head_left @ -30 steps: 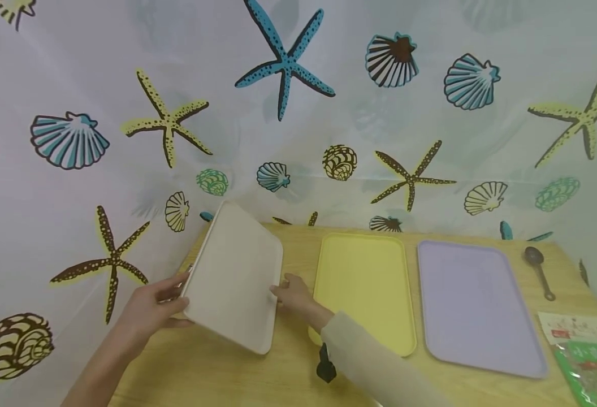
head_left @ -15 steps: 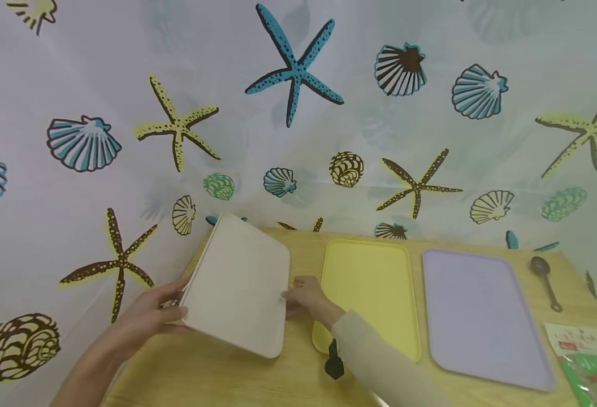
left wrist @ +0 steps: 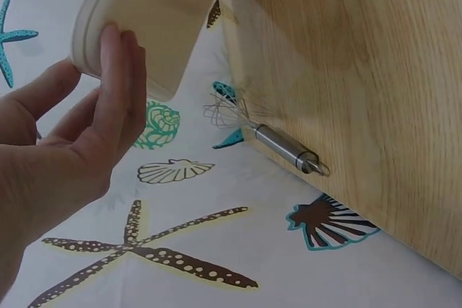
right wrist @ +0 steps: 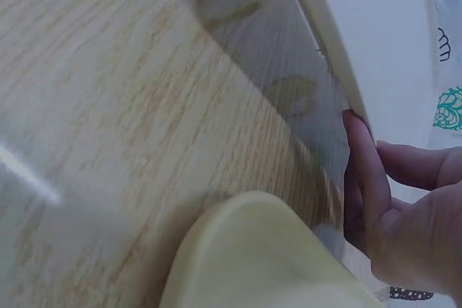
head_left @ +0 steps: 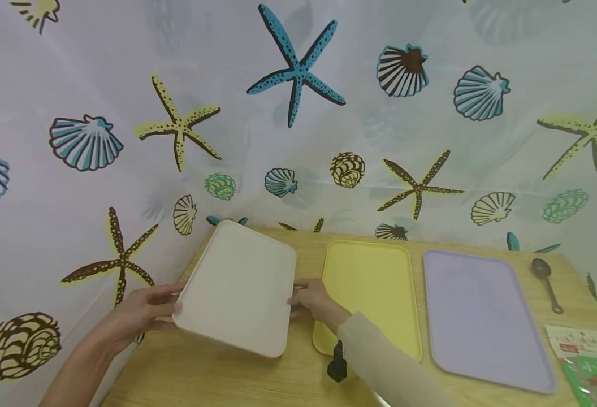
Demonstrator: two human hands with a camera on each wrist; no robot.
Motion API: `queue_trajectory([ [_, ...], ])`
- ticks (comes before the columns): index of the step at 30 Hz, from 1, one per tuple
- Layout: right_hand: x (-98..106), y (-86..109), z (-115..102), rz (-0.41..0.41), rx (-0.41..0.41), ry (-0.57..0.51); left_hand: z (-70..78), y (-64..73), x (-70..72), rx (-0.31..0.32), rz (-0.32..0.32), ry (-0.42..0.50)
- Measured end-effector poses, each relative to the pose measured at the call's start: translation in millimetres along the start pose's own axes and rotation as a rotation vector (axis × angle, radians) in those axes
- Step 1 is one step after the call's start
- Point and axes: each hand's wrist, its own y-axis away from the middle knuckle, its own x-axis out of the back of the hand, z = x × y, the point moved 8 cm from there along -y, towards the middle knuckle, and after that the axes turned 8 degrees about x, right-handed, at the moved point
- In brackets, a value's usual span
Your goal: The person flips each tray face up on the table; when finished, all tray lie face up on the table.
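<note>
Both hands hold a white rectangular tray (head_left: pixel 239 288) tilted over the left part of the wooden table. My left hand (head_left: pixel 135 316) grips its left edge, thumb on the upper face and fingers underneath, as the left wrist view shows. On the opposite edge, my right hand (head_left: pixel 315 299) pinches the rim between thumb and fingers. A metal whisk (left wrist: pixel 281 148) lies on the table near its edge in the left wrist view; in the head view the tray hides it. Close by the right hand lies a yellow tray (head_left: pixel 372 299), flat on the table.
To the right of the yellow tray lies a purple tray (head_left: pixel 481 316). Farther right are a dark spoon (head_left: pixel 543 271) and a plastic food packet (head_left: pixel 591 362). A curtain (head_left: pixel 329 130) printed with shells and starfish hangs behind and beside the table (head_left: pixel 212 379).
The white tray has tipped flatter, its raised left side coming down with my left hand. My right hand keeps its grip on the right edge. The head view has shifted slightly.
</note>
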Motion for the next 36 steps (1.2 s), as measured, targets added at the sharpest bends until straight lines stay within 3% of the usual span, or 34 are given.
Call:
queue_trajectory([
  [10,11.2,9.0,-11.8,0.018,0.017,-0.056,-10.0,-25.2,12.6,0.061,0.031,0.022],
  [19,15.9,12.1,-0.6,0.029,0.017,-0.08,-26.2,-40.5,10.7,0.129,0.094,-0.036],
  [25,15.4,18.1,-3.0,0.038,0.032,-0.111,-28.9,-49.0,15.4,0.119,0.176,-0.078],
  [36,16.4,17.8,0.6,0.071,0.038,-0.086,-34.1,-73.4,17.1,0.104,0.233,-0.164],
])
